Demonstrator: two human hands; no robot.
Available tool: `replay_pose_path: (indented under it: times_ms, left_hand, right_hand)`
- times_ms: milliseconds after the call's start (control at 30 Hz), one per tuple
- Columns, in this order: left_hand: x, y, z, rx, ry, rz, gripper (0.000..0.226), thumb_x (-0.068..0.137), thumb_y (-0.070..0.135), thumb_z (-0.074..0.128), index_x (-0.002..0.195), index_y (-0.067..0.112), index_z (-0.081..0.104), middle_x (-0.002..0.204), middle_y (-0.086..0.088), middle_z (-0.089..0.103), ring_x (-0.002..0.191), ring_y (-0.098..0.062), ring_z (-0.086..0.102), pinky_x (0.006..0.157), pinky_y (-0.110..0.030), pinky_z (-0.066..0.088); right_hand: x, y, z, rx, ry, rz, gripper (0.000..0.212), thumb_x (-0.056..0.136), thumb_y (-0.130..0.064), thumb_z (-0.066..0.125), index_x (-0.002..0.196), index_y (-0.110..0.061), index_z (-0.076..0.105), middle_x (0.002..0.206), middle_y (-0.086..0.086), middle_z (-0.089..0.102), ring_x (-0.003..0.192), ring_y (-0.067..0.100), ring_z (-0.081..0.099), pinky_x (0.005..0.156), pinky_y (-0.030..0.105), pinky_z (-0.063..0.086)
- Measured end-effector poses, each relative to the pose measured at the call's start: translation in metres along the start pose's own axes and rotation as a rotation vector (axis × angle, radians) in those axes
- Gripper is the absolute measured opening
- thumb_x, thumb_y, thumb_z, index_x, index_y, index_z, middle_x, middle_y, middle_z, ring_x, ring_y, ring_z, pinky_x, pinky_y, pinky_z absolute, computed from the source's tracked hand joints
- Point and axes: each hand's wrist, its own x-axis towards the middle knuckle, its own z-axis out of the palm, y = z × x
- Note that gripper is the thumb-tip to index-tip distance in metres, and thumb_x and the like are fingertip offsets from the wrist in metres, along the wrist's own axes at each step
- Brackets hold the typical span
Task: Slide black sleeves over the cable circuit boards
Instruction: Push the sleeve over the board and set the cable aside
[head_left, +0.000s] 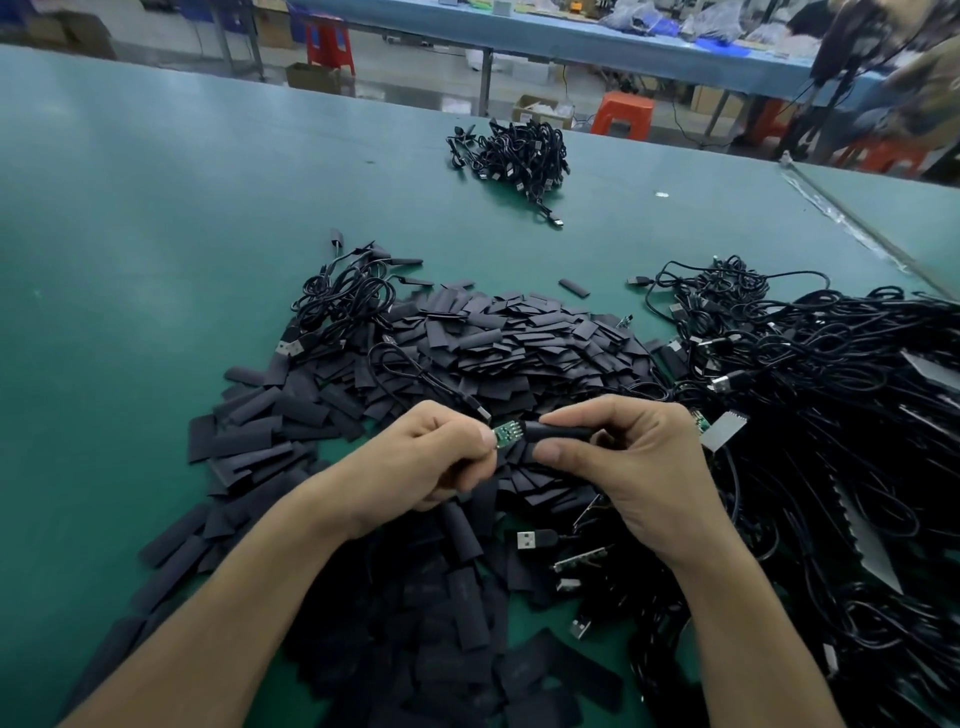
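Observation:
A small green circuit board (505, 434) on a black cable is pinched at its left end by my left hand (441, 457). My right hand (623, 457) pinches a black sleeve (558, 432) between thumb and forefinger; the sleeve's open end meets the right end of the board. Both hands hover over a wide heap of flat black sleeves (498, 338) on the green table (130, 260).
A big tangle of black USB cables (831, 415) with bare boards lies at the right. A small cable bundle (343, 296) sits left of the heap, and another cable pile (514, 153) farther back. Orange and red stools and benches stand beyond the table edge.

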Motion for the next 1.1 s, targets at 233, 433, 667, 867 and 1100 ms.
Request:
replay_pose_path:
  times_ms: [233,433,667,867,1100]
  left_hand:
    - [0.0006,-0.0010,-0.0015,-0.047,-0.075,-0.038,0.035,0.088,0.021,0.039,0.053,0.019,0.039,0.049,0.004,0.026,0.042,-0.009,0.019,0.040,-0.018,0.018]
    - [0.0004,0.0013,-0.0017,-0.050,-0.107,-0.057,0.036,0.086,0.021,0.039,0.051,0.021,0.038,0.050,0.004,0.027,0.042,-0.008,0.020,0.040,-0.017,0.019]
    - [0.0014,0.0032,-0.0008,-0.054,-0.118,-0.087,0.036,0.085,0.024,0.040,0.049,0.022,0.037,0.049,0.005,0.027,0.042,-0.008,0.018,0.039,-0.016,0.018]
    - [0.0016,0.0022,-0.0025,-0.052,-0.141,-0.094,0.034,0.079,0.030,0.047,0.048,0.022,0.035,0.047,0.006,0.026,0.042,-0.009,0.017,0.039,-0.017,0.017]
    - [0.0026,0.0003,-0.0039,-0.040,-0.145,-0.106,0.035,0.078,0.034,0.049,0.048,0.022,0.034,0.048,0.003,0.024,0.042,-0.010,0.016,0.039,-0.016,0.017]
  right_hand:
    - [-0.0005,-0.0013,-0.0003,-0.010,-0.021,0.030,0.018,0.055,-0.020,0.085,0.072,-0.020,0.080,0.074,0.006,0.076,0.064,0.008,0.069,0.061,0.015,0.053]
    - [-0.0016,-0.0011,-0.0032,-0.006,-0.095,0.081,0.031,0.055,-0.026,0.088,0.084,-0.022,0.081,0.083,0.007,0.077,0.073,0.011,0.073,0.067,0.017,0.055]
    - [-0.0012,0.0002,-0.0042,-0.007,-0.142,0.092,0.028,0.057,-0.024,0.088,0.084,-0.020,0.081,0.085,0.008,0.077,0.081,0.018,0.074,0.072,0.021,0.056]
    - [-0.0024,-0.0024,-0.0022,0.024,-0.177,0.081,0.018,0.059,-0.017,0.085,0.076,-0.021,0.081,0.079,0.008,0.077,0.074,0.016,0.074,0.067,0.020,0.056]
    - [-0.0029,-0.0023,-0.0029,-0.016,-0.162,0.094,0.035,0.059,-0.016,0.087,0.093,-0.015,0.080,0.088,0.007,0.078,0.082,0.017,0.075,0.070,0.020,0.057]
